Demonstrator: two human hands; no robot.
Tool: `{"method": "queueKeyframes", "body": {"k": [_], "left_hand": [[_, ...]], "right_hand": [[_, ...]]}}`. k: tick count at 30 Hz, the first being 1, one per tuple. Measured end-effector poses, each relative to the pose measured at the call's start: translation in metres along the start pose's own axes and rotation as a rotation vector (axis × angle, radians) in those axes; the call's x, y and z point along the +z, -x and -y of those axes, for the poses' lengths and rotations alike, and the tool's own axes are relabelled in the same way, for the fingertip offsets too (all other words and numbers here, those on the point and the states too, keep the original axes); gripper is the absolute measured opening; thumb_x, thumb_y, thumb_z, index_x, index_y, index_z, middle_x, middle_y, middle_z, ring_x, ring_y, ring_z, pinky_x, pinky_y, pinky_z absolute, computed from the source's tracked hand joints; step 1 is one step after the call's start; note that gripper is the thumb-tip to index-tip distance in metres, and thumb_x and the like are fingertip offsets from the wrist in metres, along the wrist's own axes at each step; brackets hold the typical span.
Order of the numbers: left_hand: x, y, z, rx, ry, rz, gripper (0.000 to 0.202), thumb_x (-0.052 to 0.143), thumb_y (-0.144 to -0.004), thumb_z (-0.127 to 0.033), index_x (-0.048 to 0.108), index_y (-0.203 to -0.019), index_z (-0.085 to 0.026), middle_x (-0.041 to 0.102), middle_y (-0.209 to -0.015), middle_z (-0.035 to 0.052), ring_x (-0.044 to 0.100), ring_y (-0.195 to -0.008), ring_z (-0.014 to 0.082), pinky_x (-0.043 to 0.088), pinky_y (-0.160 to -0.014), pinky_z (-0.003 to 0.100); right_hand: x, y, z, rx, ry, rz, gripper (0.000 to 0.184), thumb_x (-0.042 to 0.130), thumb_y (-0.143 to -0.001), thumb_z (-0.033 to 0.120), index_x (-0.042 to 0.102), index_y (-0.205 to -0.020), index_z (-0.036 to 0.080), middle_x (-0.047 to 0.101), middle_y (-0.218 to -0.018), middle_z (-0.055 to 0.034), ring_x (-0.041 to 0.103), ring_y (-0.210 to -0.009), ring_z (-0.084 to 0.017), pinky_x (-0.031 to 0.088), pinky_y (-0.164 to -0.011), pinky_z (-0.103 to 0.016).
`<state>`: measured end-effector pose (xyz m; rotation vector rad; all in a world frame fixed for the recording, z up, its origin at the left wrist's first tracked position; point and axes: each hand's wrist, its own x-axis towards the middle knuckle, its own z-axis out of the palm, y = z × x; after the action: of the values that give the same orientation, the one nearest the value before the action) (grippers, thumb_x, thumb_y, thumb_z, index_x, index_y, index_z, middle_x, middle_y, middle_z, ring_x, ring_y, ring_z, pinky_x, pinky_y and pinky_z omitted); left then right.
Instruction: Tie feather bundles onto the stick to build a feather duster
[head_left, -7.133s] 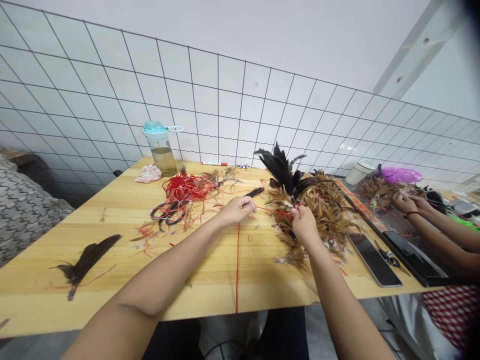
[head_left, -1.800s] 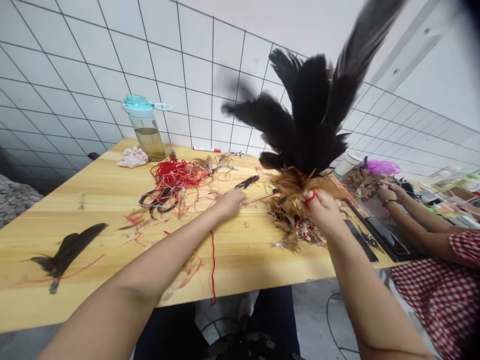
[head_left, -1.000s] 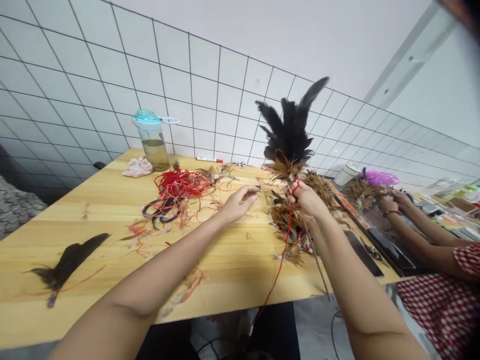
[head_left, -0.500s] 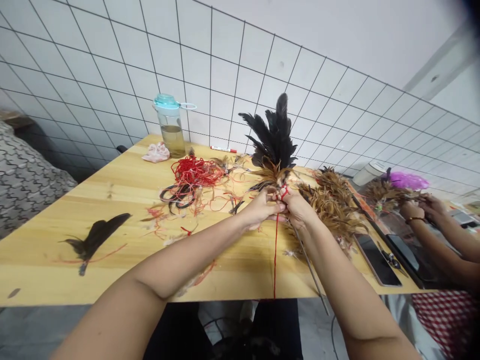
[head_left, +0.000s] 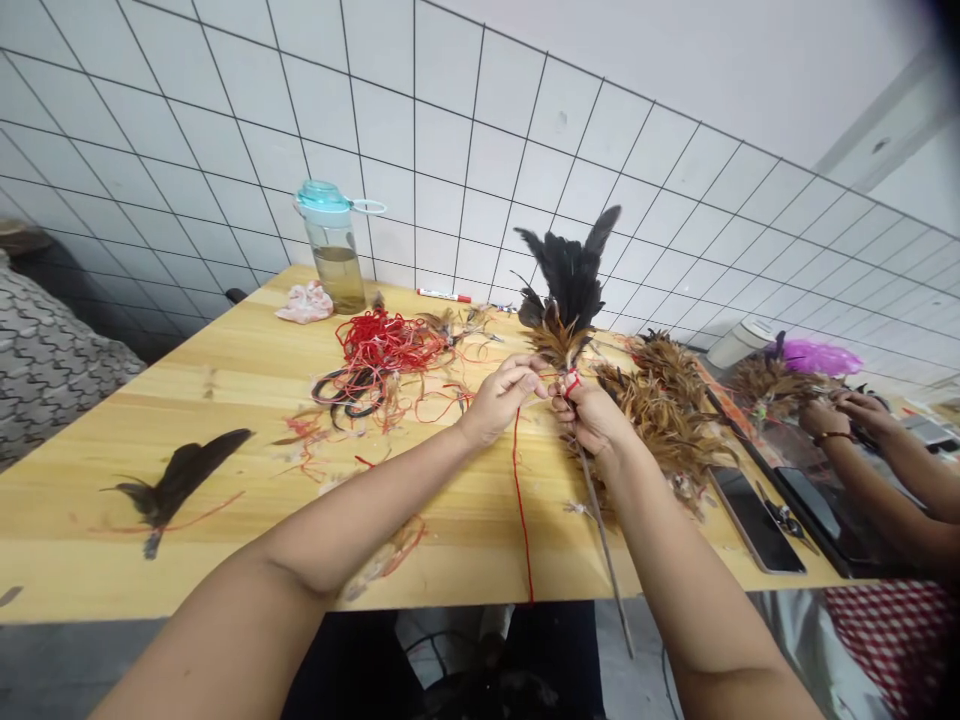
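My right hand (head_left: pixel 592 415) grips a feather bundle (head_left: pixel 566 290) of black and brown feathers, held upright over a wooden table (head_left: pixel 225 400); a thin stick (head_left: pixel 604 550) runs down from my fist. My left hand (head_left: pixel 501 395) pinches a red string (head_left: pixel 520 500) that leads to the red wrapping at the bundle's base and hangs down past the table's front edge. A heap of brown feathers (head_left: pixel 664 415) lies just right of my hands.
A tangle of red string (head_left: pixel 382 345), a water bottle (head_left: pixel 332 250), a pink cloth (head_left: pixel 304 303), a red marker (head_left: pixel 444 296) and a loose dark feather (head_left: pixel 180 480) lie on the table. Phones (head_left: pixel 754 520) and scissors (head_left: pixel 780 518) lie at right, where another person's hands (head_left: pixel 847 412) work.
The bundle, swung high and blurred earlier, has come down and steadied upright. My left hand has drawn the red string out to the left of it.
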<state>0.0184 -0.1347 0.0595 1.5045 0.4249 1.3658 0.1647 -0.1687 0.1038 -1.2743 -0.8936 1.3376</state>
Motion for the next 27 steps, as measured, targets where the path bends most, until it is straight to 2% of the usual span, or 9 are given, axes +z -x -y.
{"method": "queueKeyframes", "body": {"k": [2,5,9,12,17,20,22,27], "left_hand": [[0.006,0.0,-0.003,-0.112,0.29,-0.024,0.038,0.058,-0.087,-0.048,0.061,-0.066,-0.016,0.061,-0.104,0.0083,0.054,-0.112,0.021,0.04,-0.102,0.036],[0.009,-0.003,-0.005,-0.321,0.62,-0.051,0.042,0.061,-0.085,-0.048,0.048,-0.06,-0.016,0.056,-0.08,0.0039,0.059,-0.088,0.0163,0.048,-0.084,0.032],[0.005,-0.01,-0.002,-0.469,0.754,-0.167,0.047,0.06,-0.086,-0.042,0.032,-0.058,-0.018,0.037,-0.059,-0.0036,0.045,-0.057,0.0084,0.04,-0.056,0.023],[0.004,-0.01,0.004,-0.433,0.681,-0.185,0.042,0.058,-0.087,-0.034,0.03,-0.059,-0.019,0.033,-0.055,-0.0055,0.039,-0.05,0.0066,0.031,-0.048,0.02],[0.007,-0.008,0.011,-0.403,0.512,-0.194,0.033,0.056,-0.083,-0.026,0.031,-0.063,-0.02,0.029,-0.054,-0.0081,0.033,-0.046,0.0053,0.026,-0.047,0.019],[0.004,-0.007,0.01,-0.385,0.326,-0.13,0.028,0.05,-0.081,-0.022,0.032,-0.06,-0.02,0.026,-0.051,-0.0075,0.028,-0.045,0.0068,0.026,-0.049,0.022],[0.0,-0.008,0.008,-0.354,0.162,-0.08,0.025,0.049,-0.079,-0.018,0.037,-0.057,-0.02,0.03,-0.05,-0.006,0.029,-0.047,0.0084,0.03,-0.052,0.024],[-0.011,-0.012,0.004,-0.246,-0.147,-0.008,0.02,0.048,-0.076,-0.013,0.051,-0.057,-0.018,0.051,-0.058,-0.0005,0.044,-0.06,0.0142,0.039,-0.07,0.029]], "right_hand": [[0.002,0.0,0.0,0.004,-0.081,0.054,0.021,0.069,-0.065,0.02,0.05,-0.075,0.017,0.051,-0.068,0.0033,0.029,-0.046,-0.002,0.017,-0.04,-0.014],[0.005,0.001,-0.002,-0.006,-0.124,0.111,0.019,0.068,-0.066,0.019,0.051,-0.073,0.017,0.05,-0.066,0.0036,0.026,-0.046,-0.003,0.016,-0.039,-0.016],[0.008,0.003,-0.011,-0.024,-0.115,0.163,0.02,0.07,-0.067,0.023,0.051,-0.068,0.017,0.052,-0.069,0.0014,0.025,-0.047,-0.003,0.016,-0.04,-0.016],[0.009,0.005,-0.018,-0.034,-0.082,0.211,0.024,0.073,-0.067,0.027,0.052,-0.069,0.017,0.05,-0.068,0.0017,0.024,-0.048,-0.003,0.016,-0.042,-0.017],[0.01,0.011,-0.022,-0.055,-0.018,0.234,0.028,0.075,-0.068,0.034,0.053,-0.071,0.017,0.042,-0.061,0.0038,0.024,-0.049,-0.005,0.015,-0.044,-0.019],[0.012,0.016,-0.02,-0.06,0.039,0.258,0.028,0.074,-0.07,0.038,0.054,-0.072,0.018,0.038,-0.055,0.0054,0.023,-0.048,-0.006,0.014,-0.045,-0.021],[0.013,0.019,-0.018,-0.071,0.062,0.289,0.031,0.073,-0.07,0.041,0.053,-0.074,0.018,0.036,-0.052,0.0068,0.022,-0.047,-0.006,0.013,-0.046,-0.022],[0.015,0.025,-0.019,-0.11,0.126,0.318,0.037,0.073,-0.069,0.05,0.053,-0.075,0.019,0.034,-0.05,0.0083,0.021,-0.045,-0.006,0.012,-0.046,-0.024]]}}
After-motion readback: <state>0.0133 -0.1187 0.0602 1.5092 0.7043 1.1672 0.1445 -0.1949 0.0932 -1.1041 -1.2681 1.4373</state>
